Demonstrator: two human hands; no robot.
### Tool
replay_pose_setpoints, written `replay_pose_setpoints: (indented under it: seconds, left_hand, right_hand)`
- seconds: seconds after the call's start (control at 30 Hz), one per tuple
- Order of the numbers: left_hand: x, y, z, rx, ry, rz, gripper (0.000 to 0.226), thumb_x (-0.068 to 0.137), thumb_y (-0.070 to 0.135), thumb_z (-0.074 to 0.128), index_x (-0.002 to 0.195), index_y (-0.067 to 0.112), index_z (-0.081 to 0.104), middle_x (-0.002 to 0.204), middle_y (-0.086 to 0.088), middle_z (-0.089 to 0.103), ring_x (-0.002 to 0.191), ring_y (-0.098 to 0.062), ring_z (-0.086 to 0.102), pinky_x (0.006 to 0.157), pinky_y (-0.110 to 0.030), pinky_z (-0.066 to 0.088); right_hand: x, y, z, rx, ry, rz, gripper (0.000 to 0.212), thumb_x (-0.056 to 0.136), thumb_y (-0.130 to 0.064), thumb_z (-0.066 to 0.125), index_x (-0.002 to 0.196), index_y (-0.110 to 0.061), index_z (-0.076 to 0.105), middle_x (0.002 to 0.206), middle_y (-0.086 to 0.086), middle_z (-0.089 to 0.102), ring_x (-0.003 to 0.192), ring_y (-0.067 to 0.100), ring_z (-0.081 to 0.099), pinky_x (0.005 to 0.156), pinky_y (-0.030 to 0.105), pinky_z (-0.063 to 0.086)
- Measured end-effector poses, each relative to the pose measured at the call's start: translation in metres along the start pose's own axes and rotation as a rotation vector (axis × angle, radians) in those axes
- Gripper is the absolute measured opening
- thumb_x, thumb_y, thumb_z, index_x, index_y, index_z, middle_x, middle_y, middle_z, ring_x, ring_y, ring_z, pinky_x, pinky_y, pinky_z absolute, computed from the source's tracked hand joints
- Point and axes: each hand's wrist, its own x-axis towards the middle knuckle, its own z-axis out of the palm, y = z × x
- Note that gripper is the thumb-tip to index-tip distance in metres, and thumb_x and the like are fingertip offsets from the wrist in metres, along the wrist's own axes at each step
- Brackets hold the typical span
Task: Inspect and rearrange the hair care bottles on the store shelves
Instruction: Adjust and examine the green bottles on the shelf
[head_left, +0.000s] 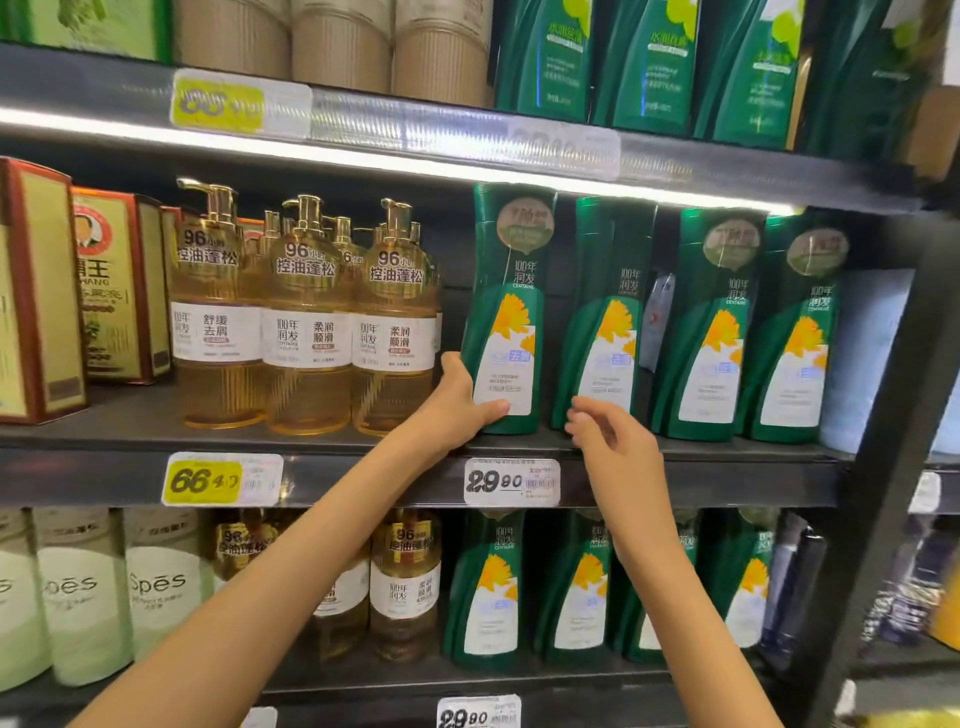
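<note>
My left hand (457, 402) grips the green bottle (506, 312) at the left end of the green row, low down near its base, with my thumb lying across the bottom of the white label and my fingers wrapped round the left edge toward the back. The bottle stands upright at the front of the middle shelf (363, 441), just right of the amber pump bottles (306, 322) and above the white price tag (511, 480). I judge it a full, stiff plastic bottle: some real weight, no give under my fingers and not fragile, but glossy and smooth enough to slip. It is tall and narrow, so held this low it will want to tip at the top. A grip nearer the waist, thumb on the front and fingers flat behind, would steady it better if I lift it rather than slide it. My right hand (613, 441) holds nothing. Its fingers are loosely curled, and the fingertips (576, 415) sit right in front of the base of the second green bottle (602, 322). I cannot tell whether they touch it. Both forearms reach up and forward from below, the left slanting in from the lower left and the right rising more steeply, its wrist bent so the fingers point left toward the bottles.
</note>
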Motion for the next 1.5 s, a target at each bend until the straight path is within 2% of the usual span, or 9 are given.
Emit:
replay_pose_setpoints:
  seconds: [0.07, 0.17, 0.37, 0.53, 0.73, 0.97, 1.2, 1.33, 1.5]
  left_hand:
    - [0.001, -0.001, -0.001, -0.007, -0.007, -0.012, 0.054, 0.088, 0.009, 0.059, 0.127, 0.005, 0.021, 0.137, -0.012, 0.043, 0.117, -0.017, 0.043, 0.096, -0.027, 0.036]
    - [0.002, -0.001, -0.002, -0.020, -0.019, -0.018, 0.055, 0.088, 0.008, 0.059, 0.127, 0.004, 0.020, 0.137, -0.011, 0.044, 0.112, -0.013, 0.042, 0.094, -0.025, 0.035]
    - [0.003, 0.001, -0.006, -0.021, -0.066, -0.032, 0.057, 0.089, 0.010, 0.058, 0.130, 0.005, 0.018, 0.139, -0.010, 0.041, 0.111, -0.012, 0.040, 0.095, -0.026, 0.036]
    - [0.000, 0.002, -0.007, -0.022, -0.075, -0.019, 0.055, 0.091, 0.009, 0.056, 0.130, 0.004, 0.018, 0.137, -0.008, 0.043, 0.108, -0.008, 0.041, 0.087, -0.015, 0.035]
    - [-0.001, 0.002, -0.008, 0.014, -0.056, -0.021, 0.057, 0.090, 0.010, 0.057, 0.132, 0.004, 0.019, 0.139, -0.009, 0.042, 0.110, -0.010, 0.041, 0.091, -0.021, 0.035]
    - [0.000, 0.004, -0.008, 0.012, -0.050, -0.037, 0.059, 0.090, 0.009, 0.057, 0.133, 0.003, 0.017, 0.138, -0.011, 0.042, 0.109, -0.011, 0.041, 0.091, -0.023, 0.036]
    - [-0.001, 0.002, -0.010, -0.016, -0.058, -0.032, 0.065, 0.088, 0.009, 0.060, 0.135, 0.004, 0.016, 0.139, -0.012, 0.043, 0.122, -0.019, 0.044, 0.095, -0.027, 0.038]
    - [-0.004, 0.000, -0.012, -0.057, -0.094, -0.019, 0.072, 0.089, 0.011, 0.058, 0.141, 0.005, 0.009, 0.140, -0.008, 0.042, 0.120, -0.014, 0.043, 0.097, -0.024, 0.036]
    - [-0.014, 0.003, -0.014, 0.059, -0.050, -0.026, 0.050, 0.091, 0.016, 0.055, 0.135, 0.005, 0.033, 0.139, -0.009, 0.047, 0.126, -0.021, 0.046, 0.101, -0.030, 0.036]
  right_hand:
    - [-0.003, 0.003, -0.009, 0.056, 0.020, 0.013, 0.019, 0.096, -0.015, 0.048, 0.104, -0.023, 0.064, 0.109, -0.001, 0.067, 0.106, 0.015, 0.060, 0.095, 0.028, 0.046]
    - [-0.005, 0.005, -0.020, 0.078, 0.030, 0.010, 0.024, 0.096, -0.014, 0.048, 0.092, -0.033, 0.062, 0.102, -0.005, 0.067, 0.104, 0.014, 0.061, 0.098, 0.033, 0.047]
    - [-0.006, 0.006, -0.024, 0.112, 0.046, 0.031, 0.023, 0.096, -0.013, 0.048, 0.092, -0.032, 0.061, 0.096, -0.007, 0.067, 0.099, 0.012, 0.062, 0.097, 0.032, 0.047]
    - [-0.005, 0.009, -0.025, 0.111, 0.031, 0.061, 0.018, 0.097, -0.014, 0.047, 0.097, -0.026, 0.061, 0.093, -0.008, 0.066, 0.103, 0.015, 0.062, 0.096, 0.030, 0.046]
    - [-0.005, 0.013, -0.029, 0.096, -0.021, 0.046, 0.017, 0.097, -0.015, 0.048, 0.099, -0.026, 0.060, 0.104, -0.002, 0.067, 0.106, 0.014, 0.060, 0.092, 0.025, 0.045]
    - [-0.006, 0.014, -0.031, 0.125, -0.040, 0.055, 0.019, 0.097, -0.013, 0.046, 0.102, -0.024, 0.061, 0.098, -0.008, 0.066, 0.104, 0.011, 0.062, 0.088, 0.019, 0.044]
    - [-0.006, 0.012, -0.032, 0.102, -0.033, 0.050, 0.020, 0.097, -0.011, 0.045, 0.106, -0.017, 0.062, 0.099, -0.004, 0.067, 0.101, 0.011, 0.063, 0.092, 0.023, 0.046]
    - [-0.008, 0.009, -0.028, 0.079, -0.011, 0.064, 0.019, 0.097, -0.012, 0.046, 0.102, -0.021, 0.062, 0.098, -0.005, 0.066, 0.101, 0.011, 0.062, 0.091, 0.023, 0.046]
    - [-0.009, 0.002, -0.026, 0.053, 0.011, 0.072, 0.022, 0.096, -0.013, 0.047, 0.091, -0.030, 0.060, 0.095, -0.007, 0.066, 0.101, 0.013, 0.063, 0.094, 0.028, 0.047]
